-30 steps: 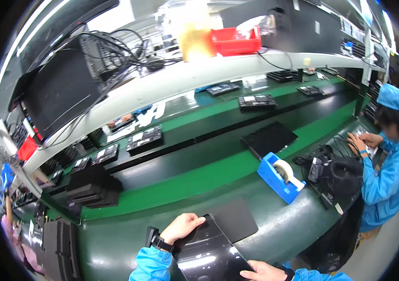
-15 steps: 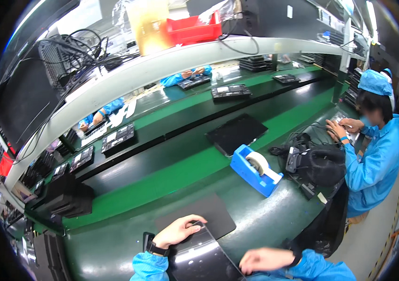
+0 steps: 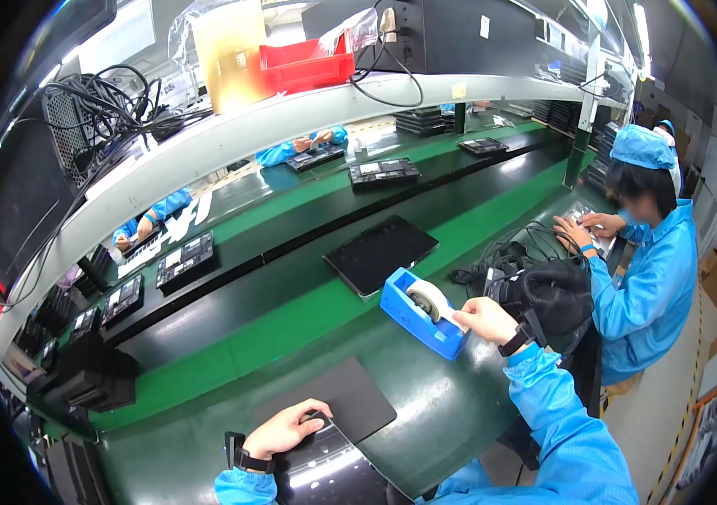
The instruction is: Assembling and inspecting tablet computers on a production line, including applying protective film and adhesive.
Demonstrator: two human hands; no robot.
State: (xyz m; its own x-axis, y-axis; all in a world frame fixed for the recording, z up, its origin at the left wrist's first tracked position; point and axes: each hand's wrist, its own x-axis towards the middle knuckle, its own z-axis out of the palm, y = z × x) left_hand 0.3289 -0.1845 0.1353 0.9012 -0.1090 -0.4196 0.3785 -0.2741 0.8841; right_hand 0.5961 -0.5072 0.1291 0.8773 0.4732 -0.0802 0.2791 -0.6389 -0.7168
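Holding the glossy, straight-edged black panel (image 3: 325, 473) by its far end, left hand (image 3: 281, 432) | right hand (image 3: 489, 320) pinching pale tape (image 3: 431, 296) at the blue dispenser (image 3: 415, 328) (chunky, smooth-sided) | matte mat (image 3: 343, 400) beyond my left; shiny green bench (image 3: 451, 412) spanning the room between hands

From here I see the dark green workbench (image 3: 459, 412) carrying a thin grey mat (image 3: 337, 394) and, to its right, a blue tape dispenser (image 3: 413, 323). On the white-edged shelf (image 3: 291, 109) above sit a red plastic bin (image 3: 308, 69) and tangled black cables (image 3: 110, 101).
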